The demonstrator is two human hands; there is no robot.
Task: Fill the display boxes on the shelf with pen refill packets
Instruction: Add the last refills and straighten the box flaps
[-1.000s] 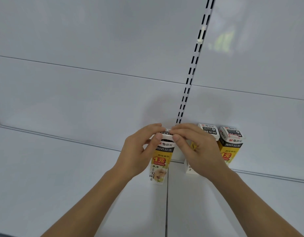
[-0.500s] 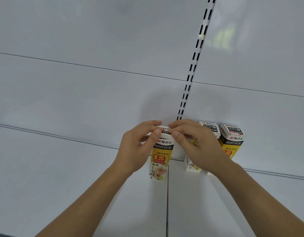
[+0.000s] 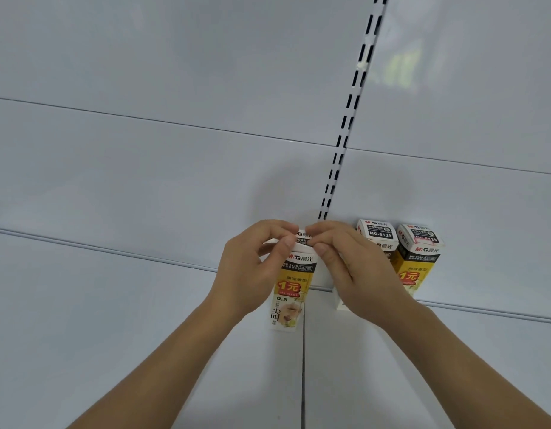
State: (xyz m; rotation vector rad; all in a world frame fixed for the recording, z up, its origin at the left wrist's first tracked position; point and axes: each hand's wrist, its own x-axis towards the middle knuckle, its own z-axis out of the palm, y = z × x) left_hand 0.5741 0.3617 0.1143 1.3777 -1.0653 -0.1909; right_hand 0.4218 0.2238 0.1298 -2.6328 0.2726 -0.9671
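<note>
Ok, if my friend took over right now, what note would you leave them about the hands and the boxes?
Left hand: pinches the top flap of the front box from the left.
Right hand: pinches the same flap from the right.
The box stands upright on the white shelf, at the seam between two shelf boards.
Two more boxes stand closed against the back wall, to the right, partly behind the right hand.
Done: three boxes are on the shelf.
Left: open the tops and put in the refill packets. No packets are in view.
</note>
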